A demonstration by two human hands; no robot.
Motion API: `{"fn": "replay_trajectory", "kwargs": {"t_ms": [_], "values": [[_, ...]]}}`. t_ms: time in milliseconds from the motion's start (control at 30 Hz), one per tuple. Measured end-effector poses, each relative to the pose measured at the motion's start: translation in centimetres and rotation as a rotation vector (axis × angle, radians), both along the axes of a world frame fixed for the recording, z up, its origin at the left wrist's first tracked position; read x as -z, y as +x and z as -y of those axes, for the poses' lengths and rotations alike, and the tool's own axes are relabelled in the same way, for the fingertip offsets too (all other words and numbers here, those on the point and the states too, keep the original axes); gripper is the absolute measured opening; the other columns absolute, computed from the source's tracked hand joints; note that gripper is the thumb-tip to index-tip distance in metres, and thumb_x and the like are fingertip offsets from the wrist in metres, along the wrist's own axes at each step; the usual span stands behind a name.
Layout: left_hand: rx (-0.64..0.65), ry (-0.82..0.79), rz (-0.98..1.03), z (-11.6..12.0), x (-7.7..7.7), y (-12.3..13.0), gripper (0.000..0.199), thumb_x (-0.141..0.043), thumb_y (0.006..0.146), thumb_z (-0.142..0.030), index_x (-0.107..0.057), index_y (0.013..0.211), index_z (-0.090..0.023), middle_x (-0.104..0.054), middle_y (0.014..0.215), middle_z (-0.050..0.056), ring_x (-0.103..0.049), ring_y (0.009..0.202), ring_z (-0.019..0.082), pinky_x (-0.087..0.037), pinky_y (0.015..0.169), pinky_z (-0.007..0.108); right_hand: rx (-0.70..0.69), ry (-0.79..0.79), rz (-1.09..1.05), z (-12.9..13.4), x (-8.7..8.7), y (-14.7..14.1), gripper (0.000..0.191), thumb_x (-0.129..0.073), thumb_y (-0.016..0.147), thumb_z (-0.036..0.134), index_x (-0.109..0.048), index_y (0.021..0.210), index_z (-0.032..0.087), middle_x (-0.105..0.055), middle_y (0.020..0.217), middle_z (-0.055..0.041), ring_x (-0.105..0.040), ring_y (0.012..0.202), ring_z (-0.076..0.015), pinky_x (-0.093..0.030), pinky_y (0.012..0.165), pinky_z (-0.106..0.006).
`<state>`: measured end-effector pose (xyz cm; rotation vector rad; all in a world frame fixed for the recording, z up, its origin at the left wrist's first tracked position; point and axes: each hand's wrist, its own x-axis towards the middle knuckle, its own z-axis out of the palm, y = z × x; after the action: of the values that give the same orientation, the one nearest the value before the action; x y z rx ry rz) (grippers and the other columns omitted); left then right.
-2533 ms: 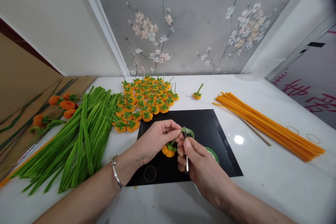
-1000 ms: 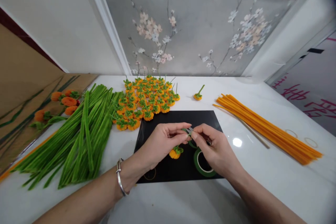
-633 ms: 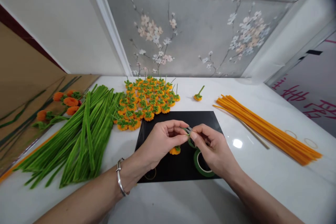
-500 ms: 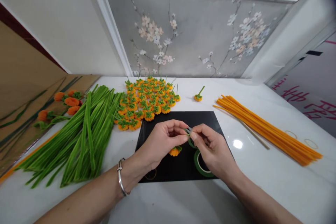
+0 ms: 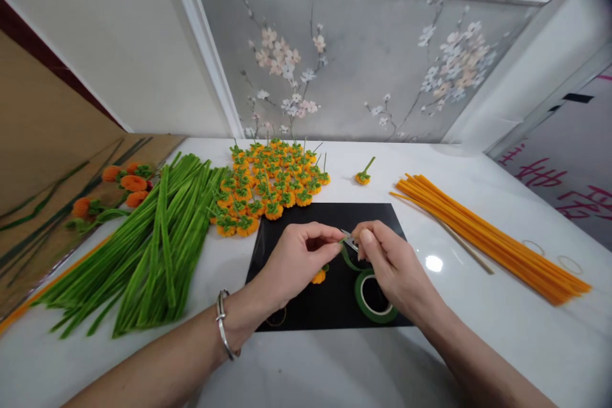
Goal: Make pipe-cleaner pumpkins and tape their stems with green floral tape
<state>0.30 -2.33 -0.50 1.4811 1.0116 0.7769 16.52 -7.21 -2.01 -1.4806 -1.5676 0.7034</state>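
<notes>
Over the black mat [image 5: 306, 306], my left hand [image 5: 303, 258] pinches the green stem of a small orange flower [image 5: 319, 276], which hangs partly behind the fingers. My right hand [image 5: 389, 264] is closed on a small silver cutting tool [image 5: 351, 242], whose tip lies close to my left fingertips. A loose strip of green tape [image 5: 350, 260] curves down between the hands. Its roll [image 5: 376, 296] lies on the mat, partly under my right hand.
Green pipe cleaners [image 5: 157, 248] lie at the left, beside orange flowers [image 5: 134, 183]. Behind the mat stand many small orange flowers [image 5: 272, 178], with a single one [image 5: 362, 177] apart. Orange pipe cleaners [image 5: 492, 236] and a thin stick [image 5: 466, 247] lie at the right.
My right hand has shifted slightly right, away from my left fingertips, and more of the silver tool and the tape strip shows. My left hand still pinches at about the same place.
</notes>
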Motion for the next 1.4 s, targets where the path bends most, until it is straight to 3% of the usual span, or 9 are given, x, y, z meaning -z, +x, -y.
{"fn": "replay_trajectory", "kwargs": {"t_ms": [167, 333, 467, 600, 667, 733, 1000, 1200, 1400], "values": [[0.062, 0.09, -0.019, 0.4, 0.3, 0.1, 0.016, -0.062, 0.077, -0.018, -0.067, 0.091, -0.017, -0.068, 0.078, 0.002, -0.061, 0.072, 0.015, -0.049, 0.066, 0.025, -0.064, -0.043, 0.053, 0.0, -0.2, -0.2, 0.025, -0.045, 0.092, 0.04, -0.056, 0.082, 0.02, -0.056, 0.069, -0.0003, -0.049, 0.058, -0.0131, -0.038, 0.053, -0.025], [0.026, 0.151, -0.056, 0.7, 0.5, 0.3, 0.015, -0.06, 0.075, -0.014, -0.056, 0.089, -0.019, -0.062, 0.072, -0.002, -0.059, 0.067, 0.012, -0.047, 0.063, 0.022, -0.106, 0.08, 0.136, 0.1, -0.1, -0.5, 0.023, -0.043, 0.093, 0.027, -0.055, 0.074, 0.02, -0.056, 0.071, -0.0017, -0.052, 0.063, -0.0145, -0.04, 0.059, -0.026], [0.048, 0.247, -0.139, 0.6, 0.3, 0.1, 0.018, -0.059, 0.076, -0.013, -0.06, 0.092, -0.02, -0.063, 0.076, -0.001, -0.058, 0.071, 0.013, -0.045, 0.065, 0.022, -0.114, 0.12, 0.147, 0.0, -0.1, -0.5, 0.023, -0.04, 0.093, 0.02, -0.055, 0.074, 0.02, -0.055, 0.072, -0.0025, -0.053, 0.066, -0.0155, -0.041, 0.062, -0.027], [0.237, 0.251, -0.291, -0.1, -0.4, -0.5, 0.011, -0.061, 0.078, -0.025, -0.068, 0.084, -0.018, -0.063, 0.076, 0.0, -0.054, 0.068, 0.013, -0.04, 0.059, 0.022, -0.145, 0.117, 0.147, 0.1, -0.3, -0.2, 0.023, -0.04, 0.093, 0.019, -0.055, 0.076, 0.021, -0.054, 0.072, -0.0021, -0.052, 0.066, -0.0157, -0.041, 0.062, -0.027], [0.373, 0.184, -0.335, -0.5, -0.5, -0.8, 0.022, -0.054, 0.084, -0.03, -0.069, 0.077, -0.016, -0.059, 0.064, -0.001, -0.048, 0.058, 0.011, -0.035, 0.052, 0.022, -0.168, 0.103, 0.162, 0.2, -0.4, 0.0, 0.024, -0.039, 0.093, 0.019, -0.054, 0.075, 0.021, -0.054, 0.072, -0.0019, -0.052, 0.064, -0.0153, -0.04, 0.061, -0.027], [0.426, 0.162, -0.349, -0.8, -0.5, -0.9, 0.028, -0.051, 0.086, -0.03, -0.069, 0.072, -0.015, -0.056, 0.058, -0.002, -0.046, 0.054, 0.01, -0.032, 0.05, 0.022, -0.184, 0.092, 0.188, 0.3, -0.5, 0.0, 0.024, -0.039, 0.093, 0.019, -0.054, 0.075, 0.021, -0.054, 0.073, -0.0021, -0.052, 0.063, -0.0147, -0.04, 0.06, -0.026], [0.207, 0.417, -0.35, -0.8, 0.2, -0.6, 0.011, -0.068, 0.075, -0.017, -0.072, 0.066, -0.021, -0.07, 0.071, -0.002, -0.059, 0.074, 0.014, -0.043, 0.069, 0.025, -0.105, 0.004, 0.122, 0.3, -0.3, -0.4, 0.023, -0.045, 0.089, 0.023, -0.05, 0.067, 0.019, -0.049, 0.063, 0.0012, -0.043, 0.055, -0.0117, -0.031, 0.051, -0.024], [0.083, 0.596, -0.387, -0.4, 0.5, -0.3, 0.016, -0.067, 0.073, -0.008, -0.073, 0.066, -0.022, -0.07, 0.069, -0.003, -0.058, 0.079, 0.015, -0.045, 0.073, 0.027, -0.065, -0.251, -0.159, 0.3, 0.0, -0.6, 0.028, -0.047, 0.087, 0.036, -0.048, 0.065, 0.02, -0.033, 0.054, 0.0059, -0.028, 0.049, -0.0095, -0.022, 0.044, -0.022], [-0.035, 0.734, -0.398, -0.6, 0.6, -0.6, 0.012, -0.069, 0.073, -0.01, -0.073, 0.069, -0.02, -0.069, 0.071, 0.0, -0.057, 0.079, 0.016, -0.047, 0.072, 0.029, 0.042, -0.263, -0.302, 0.1, -0.3, 0.1, 0.034, -0.048, 0.087, 0.047, -0.051, 0.067, 0.019, -0.031, 0.051, 0.0073, -0.027, 0.047, -0.0089, -0.021, 0.043, -0.022]]}}
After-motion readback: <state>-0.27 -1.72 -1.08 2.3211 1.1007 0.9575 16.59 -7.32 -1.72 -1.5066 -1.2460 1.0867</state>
